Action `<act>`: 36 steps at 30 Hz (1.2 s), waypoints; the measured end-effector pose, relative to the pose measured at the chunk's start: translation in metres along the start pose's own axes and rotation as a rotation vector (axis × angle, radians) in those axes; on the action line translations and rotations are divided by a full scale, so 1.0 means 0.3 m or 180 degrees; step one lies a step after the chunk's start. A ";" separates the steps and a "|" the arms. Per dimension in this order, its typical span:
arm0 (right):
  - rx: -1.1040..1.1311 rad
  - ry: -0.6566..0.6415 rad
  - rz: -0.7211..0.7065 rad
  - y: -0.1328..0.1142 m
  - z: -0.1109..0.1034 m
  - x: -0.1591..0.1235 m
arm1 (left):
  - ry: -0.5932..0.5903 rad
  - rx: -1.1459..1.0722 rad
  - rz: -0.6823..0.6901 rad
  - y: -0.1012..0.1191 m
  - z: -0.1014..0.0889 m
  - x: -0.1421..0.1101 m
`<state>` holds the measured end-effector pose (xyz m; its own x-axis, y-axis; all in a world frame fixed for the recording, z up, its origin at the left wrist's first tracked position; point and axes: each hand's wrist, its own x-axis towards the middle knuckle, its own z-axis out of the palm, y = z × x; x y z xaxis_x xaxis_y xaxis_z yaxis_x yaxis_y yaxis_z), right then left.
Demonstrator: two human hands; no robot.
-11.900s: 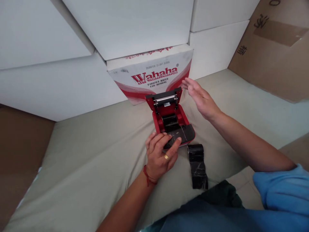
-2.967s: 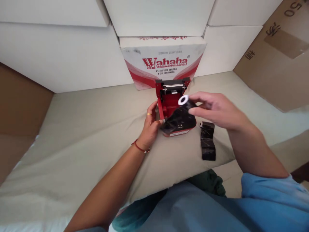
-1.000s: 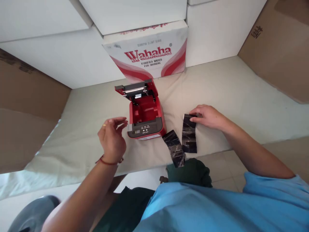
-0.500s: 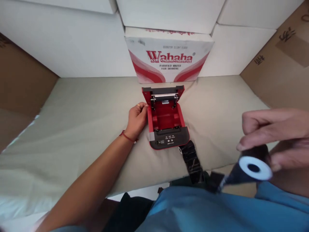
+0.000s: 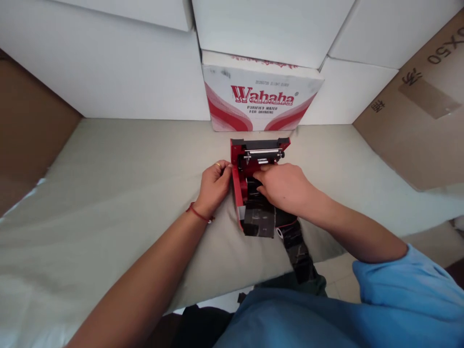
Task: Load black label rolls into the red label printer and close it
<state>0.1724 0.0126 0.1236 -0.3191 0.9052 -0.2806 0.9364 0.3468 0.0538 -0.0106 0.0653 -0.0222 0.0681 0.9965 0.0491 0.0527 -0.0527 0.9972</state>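
The left hand [image 5: 214, 185] reaches forward on a nearly straight arm, with a red string at the wrist and a ring on one finger, and its curled fingers are pressed against the left wall of the red printer [image 5: 239, 186], bracing it. The right hand [image 5: 282, 186] comes in from the right on a bent arm with a blue sleeve at the shoulder, palm down over the printer's open bay, fingers bent and pushed into the cavity onto a black roll [image 5: 253, 186]; it seems to be gripping the roll, though the palm hides the fingertips. A black strip of the roll's film [image 5: 259, 222] runs toward the person over the printer's front, just below the right hand. The printer's lid [image 5: 260, 147] stands raised just beyond both hands. A second black roll [image 5: 295, 241] lies nearer the person than the right wrist, trailing past the edge of the cloth-covered worktop [image 5: 119, 193]. Beyond the lid, well past the hands, stands a Wahaha carton [image 5: 261, 99] among white boxes [image 5: 108, 72], with a brown carton [image 5: 424, 106] off to the right.
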 end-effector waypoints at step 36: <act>0.1604 0.2352 -0.2110 0.112 0.377 -0.240 | -0.0296 0.1907 0.3371 0.230 -0.030 -0.364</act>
<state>0.2435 -0.0686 0.0372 -0.6295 0.5596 0.5390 0.4471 0.8283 -0.3378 -0.0233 -0.0466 0.0417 0.4259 0.4352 0.7932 0.3772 -0.8823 0.2816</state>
